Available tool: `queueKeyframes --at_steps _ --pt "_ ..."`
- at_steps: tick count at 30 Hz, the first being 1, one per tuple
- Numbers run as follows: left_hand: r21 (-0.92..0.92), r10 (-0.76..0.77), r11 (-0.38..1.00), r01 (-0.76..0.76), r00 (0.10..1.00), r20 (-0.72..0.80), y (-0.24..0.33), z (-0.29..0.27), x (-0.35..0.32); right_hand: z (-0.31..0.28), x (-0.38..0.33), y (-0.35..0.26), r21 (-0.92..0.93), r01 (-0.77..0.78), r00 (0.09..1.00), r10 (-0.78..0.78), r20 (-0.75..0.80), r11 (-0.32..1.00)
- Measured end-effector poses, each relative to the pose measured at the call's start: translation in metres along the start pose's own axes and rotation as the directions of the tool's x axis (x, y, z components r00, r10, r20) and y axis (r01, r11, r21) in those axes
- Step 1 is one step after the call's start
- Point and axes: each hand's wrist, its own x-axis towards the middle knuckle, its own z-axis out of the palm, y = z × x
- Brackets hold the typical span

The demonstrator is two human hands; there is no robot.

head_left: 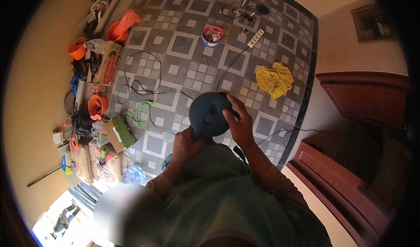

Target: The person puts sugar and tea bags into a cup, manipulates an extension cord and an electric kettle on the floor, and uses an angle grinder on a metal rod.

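In front of my body I hold a round, dark teal thing (211,115) between both hands. It looks like a shallow disc with a raised knob near its middle; I cannot tell its exact kind. My left hand (186,145) is closed on its lower left edge, with the fingers partly hidden. My right hand (239,123) grips its right edge, the thumb lying over the top and the forefinger along the rim. Its underside is out of sight.
A power strip (256,38), a tub (212,35) and a yellow cloth (274,80) lie ahead on the tiled floor. Black cable (142,91) loops across it. Orange buckets (97,105), boxes (108,63) and sacks (108,166) line the left wall. Brown wooden panels (332,181) stand right.
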Motion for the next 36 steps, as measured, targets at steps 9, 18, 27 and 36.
queueKeyframes --at_steps 9,18,27,36 --pt "0.184 -0.046 0.983 0.021 0.990 0.133 0.114 0.065 0.115 -0.097 0.085 -0.018 -0.656 0.257 0.942 -0.336 0.006 0.709" --pt "0.147 0.008 0.989 -0.008 1.000 -0.001 0.180 0.171 0.177 -0.204 0.160 0.006 -0.621 0.365 0.924 -0.351 0.151 0.694" --pt "0.055 -0.112 0.992 0.110 0.993 0.035 0.245 0.224 0.249 -0.284 0.256 0.040 -0.493 0.326 0.945 -0.297 0.139 0.807" --pt "0.157 -0.058 0.986 0.047 0.996 0.066 0.246 0.260 0.342 -0.342 0.408 0.063 -0.297 -0.071 0.997 0.067 -0.024 0.952"
